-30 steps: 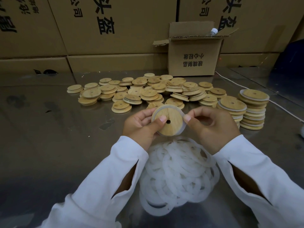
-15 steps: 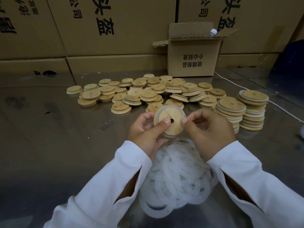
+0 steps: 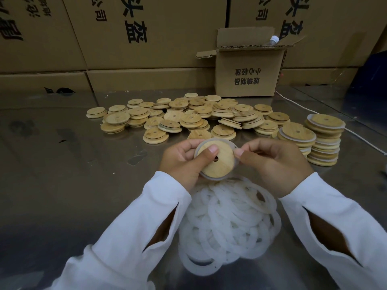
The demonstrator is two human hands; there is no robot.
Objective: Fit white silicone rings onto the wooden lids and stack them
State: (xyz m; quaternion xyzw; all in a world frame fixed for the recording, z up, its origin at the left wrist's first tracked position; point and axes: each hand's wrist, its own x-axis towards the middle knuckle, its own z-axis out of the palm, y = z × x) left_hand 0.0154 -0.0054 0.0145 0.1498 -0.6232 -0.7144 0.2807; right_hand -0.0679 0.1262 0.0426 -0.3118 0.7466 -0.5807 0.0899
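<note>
Both hands hold one round wooden lid [image 3: 219, 164] with a small centre hole above the table, a white silicone ring [image 3: 209, 176] showing around its rim. My left hand [image 3: 184, 162] grips the lid's left side, thumb on its face. My right hand [image 3: 274, 162] pinches the ring at the lid's right edge. A heap of loose white rings [image 3: 228, 225] lies below the hands. Bare wooden lids [image 3: 188, 118] are scattered behind. Two stacks of ringed lids [image 3: 322, 139] stand to the right.
A small open cardboard box [image 3: 249, 72] with a bottle cap showing stands at the back of the metal table [image 3: 73, 174]. Large printed cartons [image 3: 134, 38] wall off the rear. A white cable [image 3: 360, 135] runs along the right side.
The lid has tilted and turned in my hands. My left thumb has slid up its face, and my right fingers have moved along the ring at the right edge.
</note>
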